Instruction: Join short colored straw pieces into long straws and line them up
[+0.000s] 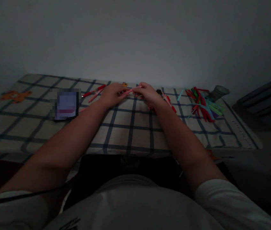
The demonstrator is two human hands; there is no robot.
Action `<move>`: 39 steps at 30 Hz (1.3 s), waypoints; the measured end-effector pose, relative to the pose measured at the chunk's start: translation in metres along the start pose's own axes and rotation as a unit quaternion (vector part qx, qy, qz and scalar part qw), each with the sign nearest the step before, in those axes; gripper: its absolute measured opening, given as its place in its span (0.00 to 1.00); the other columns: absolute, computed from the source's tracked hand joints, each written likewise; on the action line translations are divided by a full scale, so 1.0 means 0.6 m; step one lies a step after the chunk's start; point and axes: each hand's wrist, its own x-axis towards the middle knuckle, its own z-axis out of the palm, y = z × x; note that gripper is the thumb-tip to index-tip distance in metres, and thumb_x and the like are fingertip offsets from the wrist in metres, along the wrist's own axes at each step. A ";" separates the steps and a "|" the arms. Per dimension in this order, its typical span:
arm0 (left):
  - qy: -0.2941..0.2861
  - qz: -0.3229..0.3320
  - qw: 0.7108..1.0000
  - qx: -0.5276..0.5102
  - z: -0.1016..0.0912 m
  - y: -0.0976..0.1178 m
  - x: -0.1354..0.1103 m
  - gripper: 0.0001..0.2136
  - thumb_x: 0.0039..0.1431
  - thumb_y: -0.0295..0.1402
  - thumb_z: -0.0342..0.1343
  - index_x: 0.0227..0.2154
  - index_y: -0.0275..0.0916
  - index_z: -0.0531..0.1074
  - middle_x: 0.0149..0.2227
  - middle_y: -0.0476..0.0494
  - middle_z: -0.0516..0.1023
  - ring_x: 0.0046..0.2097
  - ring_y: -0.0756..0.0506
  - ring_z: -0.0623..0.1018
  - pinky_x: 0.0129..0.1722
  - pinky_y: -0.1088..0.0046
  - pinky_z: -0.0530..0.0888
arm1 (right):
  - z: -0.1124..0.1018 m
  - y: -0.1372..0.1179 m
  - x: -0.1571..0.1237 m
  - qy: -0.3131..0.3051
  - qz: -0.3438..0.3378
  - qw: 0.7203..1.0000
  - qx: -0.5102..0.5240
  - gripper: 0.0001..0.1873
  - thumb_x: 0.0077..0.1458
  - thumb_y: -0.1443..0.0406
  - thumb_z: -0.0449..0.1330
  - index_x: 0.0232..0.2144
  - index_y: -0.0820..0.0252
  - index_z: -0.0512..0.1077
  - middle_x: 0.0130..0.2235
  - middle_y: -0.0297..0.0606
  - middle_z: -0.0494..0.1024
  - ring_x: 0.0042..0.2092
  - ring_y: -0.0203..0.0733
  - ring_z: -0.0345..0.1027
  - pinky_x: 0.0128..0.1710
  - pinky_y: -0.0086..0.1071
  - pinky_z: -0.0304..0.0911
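My left hand (112, 94) and my right hand (147, 93) meet over the far middle of the checked tablecloth (130, 127). Both pinch a thin pink strip (132, 90) that runs between their fingertips. More red and pink strips (94, 92) lie just left of my left hand. Others (167, 101) lie right of my right hand, partly hidden by the wrist.
A heap of red, green and blue strips (204, 103) lies at the far right, beside a tipped glass (218, 92). A phone with a lit screen (65, 103) rests left of centre. An orange figure (15, 95) marks the cloth's far left. A wall stands close behind.
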 end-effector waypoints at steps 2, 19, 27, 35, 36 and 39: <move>0.009 0.009 1.000 -0.003 0.002 -0.003 0.001 0.19 0.83 0.48 0.56 0.61 0.49 0.89 0.52 0.39 0.91 0.55 0.36 0.85 0.58 0.59 0.77 | 0.001 0.001 0.002 0.000 0.002 1.000 -0.002 0.19 0.70 0.64 0.73 0.32 0.52 0.69 0.33 0.31 0.82 0.35 0.34 0.73 0.33 0.26 0.63; -0.002 -0.004 1.000 -0.027 -0.001 0.010 -0.001 0.22 0.82 0.52 0.53 0.62 0.52 0.89 0.51 0.39 0.91 0.55 0.35 0.85 0.59 0.58 0.76 | 0.008 0.001 0.006 -0.008 0.000 0.999 -0.034 0.27 0.72 0.46 0.76 0.29 0.53 0.75 0.28 0.32 0.79 0.31 0.36 0.70 0.31 0.29 0.64; 0.022 -0.045 0.998 -0.047 0.003 0.003 -0.004 0.28 0.82 0.53 0.50 0.67 0.44 0.86 0.58 0.35 0.92 0.53 0.35 0.86 0.55 0.58 0.79 | 0.000 0.002 0.007 0.022 -0.024 0.999 -0.001 0.15 0.75 0.52 0.74 0.39 0.52 0.79 0.36 0.32 0.83 0.34 0.36 0.72 0.33 0.28 0.66; 0.013 -0.032 0.998 -0.058 0.002 0.002 -0.005 0.29 0.81 0.53 0.49 0.68 0.44 0.86 0.58 0.35 0.92 0.53 0.34 0.86 0.56 0.56 0.80 | -0.002 -0.008 0.002 0.052 -0.058 0.997 -0.012 0.08 0.71 0.57 0.73 0.46 0.50 0.80 0.43 0.35 0.86 0.44 0.39 0.78 0.42 0.29 0.72; 0.012 -0.031 0.998 -0.057 0.001 0.002 -0.005 0.29 0.81 0.52 0.49 0.68 0.44 0.86 0.58 0.35 0.92 0.53 0.34 0.86 0.56 0.56 0.80 | -0.002 -0.007 0.004 0.051 -0.058 0.997 -0.012 0.08 0.71 0.57 0.73 0.45 0.51 0.80 0.43 0.35 0.86 0.44 0.39 0.78 0.41 0.29 0.72; 0.010 -0.030 0.998 -0.049 0.000 0.003 -0.005 0.28 0.81 0.52 0.50 0.68 0.46 0.86 0.57 0.36 0.92 0.54 0.33 0.86 0.56 0.56 0.79 | -0.003 -0.002 0.010 0.049 -0.051 0.997 -0.015 0.10 0.71 0.55 0.74 0.43 0.51 0.79 0.41 0.35 0.85 0.41 0.38 0.76 0.40 0.28 0.71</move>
